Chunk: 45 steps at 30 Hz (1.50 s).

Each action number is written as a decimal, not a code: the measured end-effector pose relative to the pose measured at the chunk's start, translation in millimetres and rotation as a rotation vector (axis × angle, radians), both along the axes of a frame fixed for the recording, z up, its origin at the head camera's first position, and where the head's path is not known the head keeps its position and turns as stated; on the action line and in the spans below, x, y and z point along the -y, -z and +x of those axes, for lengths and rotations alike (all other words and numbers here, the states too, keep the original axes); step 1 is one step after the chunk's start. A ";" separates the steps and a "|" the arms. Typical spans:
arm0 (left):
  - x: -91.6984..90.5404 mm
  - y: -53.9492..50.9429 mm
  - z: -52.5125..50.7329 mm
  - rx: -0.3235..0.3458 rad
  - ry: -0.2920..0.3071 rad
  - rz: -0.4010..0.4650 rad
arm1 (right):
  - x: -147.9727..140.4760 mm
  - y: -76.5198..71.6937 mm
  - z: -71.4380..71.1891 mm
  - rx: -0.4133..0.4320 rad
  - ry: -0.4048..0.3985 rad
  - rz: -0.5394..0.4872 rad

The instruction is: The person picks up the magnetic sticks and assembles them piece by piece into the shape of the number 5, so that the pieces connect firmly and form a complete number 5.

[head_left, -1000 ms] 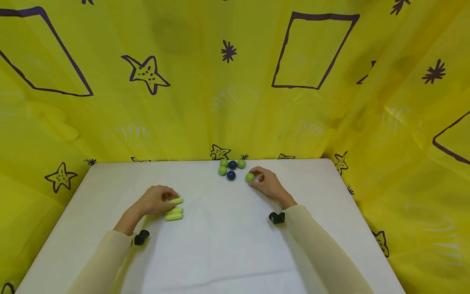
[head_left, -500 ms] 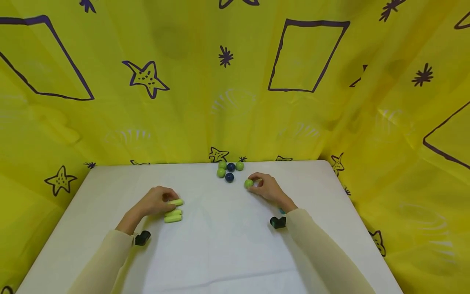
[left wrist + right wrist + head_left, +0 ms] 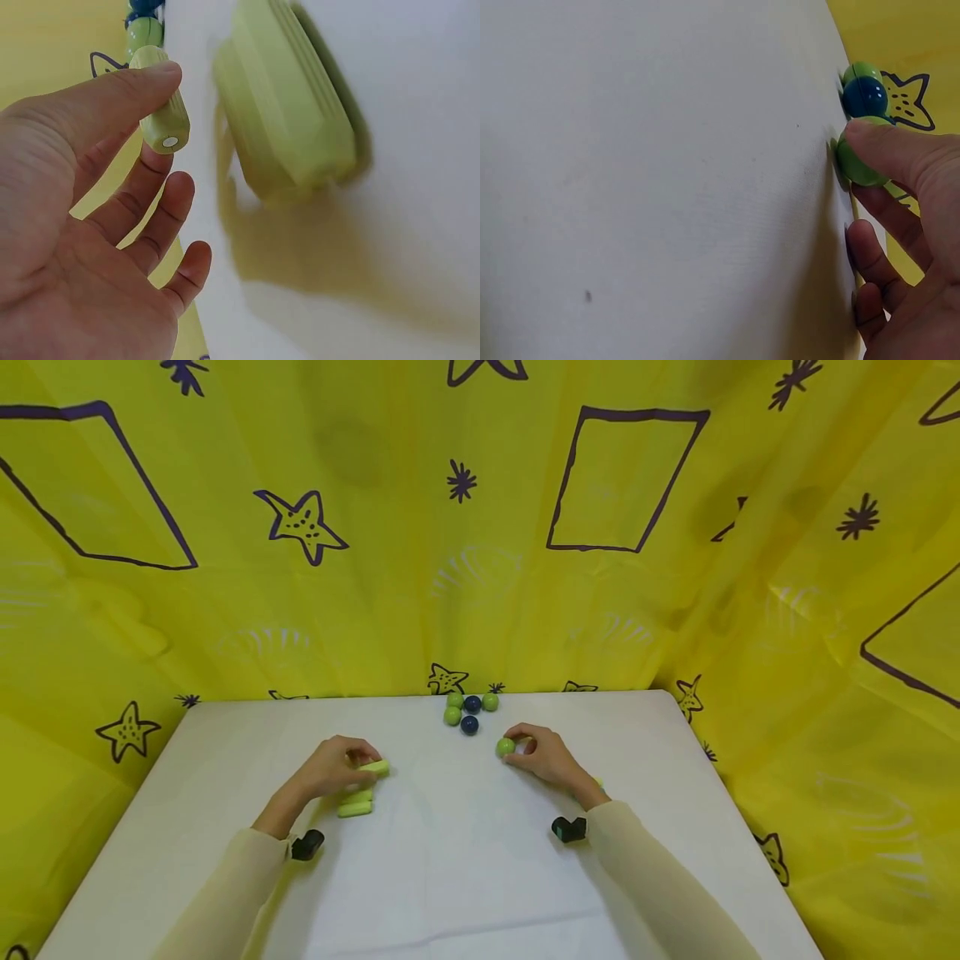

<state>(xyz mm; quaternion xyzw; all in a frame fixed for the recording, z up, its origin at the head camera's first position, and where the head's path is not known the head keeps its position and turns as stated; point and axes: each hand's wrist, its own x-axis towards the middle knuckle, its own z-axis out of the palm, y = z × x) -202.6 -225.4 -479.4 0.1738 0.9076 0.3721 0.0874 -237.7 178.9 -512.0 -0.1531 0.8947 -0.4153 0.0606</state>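
Between thumb and fingers my left hand (image 3: pixel 335 767) pinches a light green ridged stick (image 3: pixel 377 767), seen end-on in the left wrist view as a short cylinder (image 3: pixel 166 124). Two similar sticks lie side by side below that hand, the nearer one (image 3: pixel 355 809) in full view, the other (image 3: pixel 357 795) partly covered. My right hand (image 3: pixel 547 755) pinches a green ball (image 3: pixel 506 747); in the right wrist view the thumb and a finger are on the ball (image 3: pixel 862 161). Whether this ball touches the table cannot be told.
At the back of the white table (image 3: pixel 450 877) sit several balls: a dark blue ball (image 3: pixel 469 725), another blue one (image 3: pixel 472 704), and green ones (image 3: pixel 452 716) around them. A small yellowish item (image 3: pixel 598 782) shows behind the right wrist. Yellow patterned cloth (image 3: pixel 390 610) surrounds the table.
My left hand has moved to the right with its stick, away from the other two. The right hand has brought its green ball a little nearer to me.
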 end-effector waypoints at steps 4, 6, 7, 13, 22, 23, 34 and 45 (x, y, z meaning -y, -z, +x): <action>-12.9 0.6 -2.4 -0.011 0.001 0.013 | 0.0 3.3 3.0 -0.007 0.003 0.000; -20.8 1.4 -4.1 -0.025 -0.001 0.018 | 0.0 4.2 4.6 -0.011 0.006 0.005; -25.0 1.8 -5.0 -0.032 -0.004 0.023 | 0.1 4.3 5.4 -0.012 0.005 0.005; -50.1 6.4 -12.1 -0.054 -0.007 0.067 | 0.6 2.2 9.2 -0.019 -0.009 -0.028; -81.1 16.7 -16.8 -0.023 -0.001 0.136 | 6.1 2.0 12.1 0.004 -0.048 -0.037; -84.1 17.3 -16.9 -0.018 -0.009 0.143 | 6.9 2.5 12.3 0.008 -0.049 -0.037; -112.4 25.6 -21.0 -0.019 -0.003 0.123 | 12.7 6.0 14.3 0.032 -0.033 -0.032; -138.9 27.7 -24.6 -0.070 0.022 0.108 | 12.8 2.8 13.7 0.038 -0.023 -0.017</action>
